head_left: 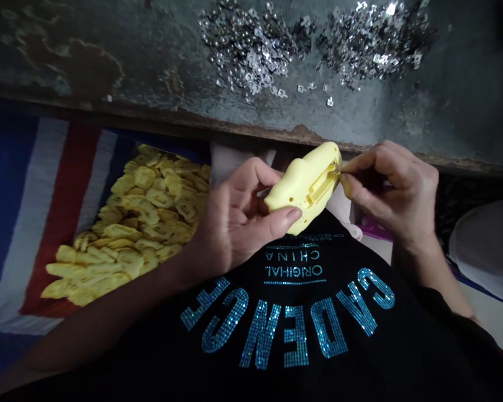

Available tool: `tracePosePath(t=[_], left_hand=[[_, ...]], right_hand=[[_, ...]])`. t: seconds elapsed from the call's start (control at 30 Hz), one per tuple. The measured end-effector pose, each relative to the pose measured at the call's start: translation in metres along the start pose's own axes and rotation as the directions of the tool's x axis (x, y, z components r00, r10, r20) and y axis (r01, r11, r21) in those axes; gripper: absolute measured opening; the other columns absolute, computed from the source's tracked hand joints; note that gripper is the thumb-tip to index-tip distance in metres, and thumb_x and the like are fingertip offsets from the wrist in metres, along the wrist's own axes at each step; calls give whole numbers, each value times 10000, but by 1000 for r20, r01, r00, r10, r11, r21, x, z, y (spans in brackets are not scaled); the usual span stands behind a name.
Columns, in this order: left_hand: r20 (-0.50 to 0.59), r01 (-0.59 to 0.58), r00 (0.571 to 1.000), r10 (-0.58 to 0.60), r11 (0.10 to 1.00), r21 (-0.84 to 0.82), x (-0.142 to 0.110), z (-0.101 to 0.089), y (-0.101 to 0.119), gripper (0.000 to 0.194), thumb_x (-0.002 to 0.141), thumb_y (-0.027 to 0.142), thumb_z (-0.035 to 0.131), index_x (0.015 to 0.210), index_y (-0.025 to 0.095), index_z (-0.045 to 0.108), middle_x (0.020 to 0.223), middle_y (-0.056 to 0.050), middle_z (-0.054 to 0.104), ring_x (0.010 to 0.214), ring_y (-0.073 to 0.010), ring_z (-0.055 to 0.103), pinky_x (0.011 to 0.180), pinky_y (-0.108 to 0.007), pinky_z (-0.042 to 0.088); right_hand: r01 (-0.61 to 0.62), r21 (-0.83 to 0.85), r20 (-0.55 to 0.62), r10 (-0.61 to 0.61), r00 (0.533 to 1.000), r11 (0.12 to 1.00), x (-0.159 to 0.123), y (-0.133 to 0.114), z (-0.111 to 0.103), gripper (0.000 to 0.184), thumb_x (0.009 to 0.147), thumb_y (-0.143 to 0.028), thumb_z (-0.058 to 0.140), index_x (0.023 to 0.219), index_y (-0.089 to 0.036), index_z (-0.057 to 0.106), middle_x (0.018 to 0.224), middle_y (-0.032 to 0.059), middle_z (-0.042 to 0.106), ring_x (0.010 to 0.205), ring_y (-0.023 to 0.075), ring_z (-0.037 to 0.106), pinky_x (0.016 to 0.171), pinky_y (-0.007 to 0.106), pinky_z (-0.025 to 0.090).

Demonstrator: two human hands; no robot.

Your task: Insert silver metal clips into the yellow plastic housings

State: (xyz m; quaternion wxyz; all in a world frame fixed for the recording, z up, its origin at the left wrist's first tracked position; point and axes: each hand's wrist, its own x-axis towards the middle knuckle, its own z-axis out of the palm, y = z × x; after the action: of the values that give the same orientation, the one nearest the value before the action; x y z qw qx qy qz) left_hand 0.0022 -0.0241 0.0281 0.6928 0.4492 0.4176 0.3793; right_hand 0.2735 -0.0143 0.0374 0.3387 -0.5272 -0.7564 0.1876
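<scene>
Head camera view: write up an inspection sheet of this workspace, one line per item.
Surface: grey worktop, stained, its near edge rough.
Things in hand: one pale yellow casing with an open slot.
Clutter: small shiny metal pieces heaped on the worktop, a few strays nearer the edge.
Hands: left hand grips the casing; right hand has its fingertips at the slot's far end, anything between them too small to tell.
Cables: nothing seen.
Surroundings: yellow parts piled on a striped sheet; black lettered shirt.
</scene>
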Motion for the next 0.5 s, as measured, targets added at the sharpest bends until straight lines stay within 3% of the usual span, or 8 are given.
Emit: tracePosePath(t=[0.13, 0.27, 0.5], left_hand=[[37, -96, 995, 94, 994, 52, 2, -3, -8, 259, 966, 288, 918, 1072, 267, 682, 953, 12, 731, 747, -141, 658, 617, -249, 560], [51, -214, 976, 210, 970, 113, 7, -3, -11, 254, 976, 291, 892, 1047, 254, 651, 961, 14, 734, 743, -123, 656, 596, -212, 543], [112, -208, 976, 189, 958, 199, 6, -2, -9, 272, 983, 327, 914, 1077, 261, 667, 1172, -40, 822, 906, -180, 790, 694, -267, 672]], right_hand=[[-34, -18, 27, 34, 999, 999, 3, 3, 4, 183, 923, -106, 760, 904, -282, 714, 872, -3, 780, 766, 200, 715, 698, 357, 570], [-97, 109, 52, 92, 994, 989, 3, 5, 3, 117, 977, -201, 805, 944, -292, 739, 882, 3, 783, 788, 222, 740, 729, 381, 609], [-138, 105, 88, 129, 988, 985, 7, 3, 2, 139, 931, -169, 782, 890, -290, 728, 866, 0, 776, 756, 212, 700, 710, 405, 568]])
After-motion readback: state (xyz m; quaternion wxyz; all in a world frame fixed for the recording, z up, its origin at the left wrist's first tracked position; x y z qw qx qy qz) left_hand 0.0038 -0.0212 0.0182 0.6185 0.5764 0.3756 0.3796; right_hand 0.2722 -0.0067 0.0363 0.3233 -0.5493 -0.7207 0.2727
